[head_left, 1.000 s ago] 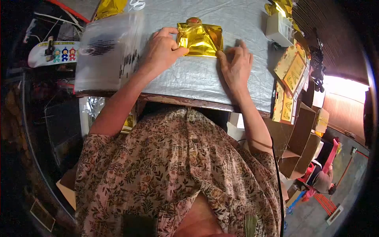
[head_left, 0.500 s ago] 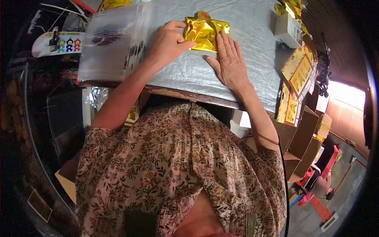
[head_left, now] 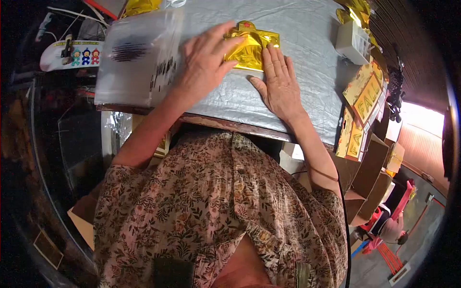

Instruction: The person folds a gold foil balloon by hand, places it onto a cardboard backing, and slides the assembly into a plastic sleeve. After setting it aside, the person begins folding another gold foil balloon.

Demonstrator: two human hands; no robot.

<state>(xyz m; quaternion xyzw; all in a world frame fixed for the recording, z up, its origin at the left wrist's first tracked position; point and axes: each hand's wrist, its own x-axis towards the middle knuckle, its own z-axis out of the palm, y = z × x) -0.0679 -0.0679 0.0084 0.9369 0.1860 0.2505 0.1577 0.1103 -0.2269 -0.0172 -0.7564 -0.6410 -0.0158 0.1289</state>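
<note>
A shiny gold foil piece [head_left: 248, 58] lies on the silver-grey table cover [head_left: 240, 103], with a narrower tab and a small red mark at its far end. My left hand [head_left: 204, 62] is over its left side, fingers spread apart and slightly blurred, the fingertips overlapping the foil. Flat on the right part of the foil, my right hand [head_left: 280, 84] rests with fingers stretched out and the thumb apart on the cover. The foil's surface is creased between the two hands.
Clear plastic bags [head_left: 127, 72] lie stacked at the table's left. A white box [head_left: 353, 42] with gold foil stands at the right, near yellow printed "FALL" signs [head_left: 369, 96]. Cardboard boxes [head_left: 372, 165] are beside the table. Another person [head_left: 391, 228] is farther off at lower right.
My left hand has gone from pinching near the foil's left edge to spread fingers over it. The right hand stays flat on the foil.
</note>
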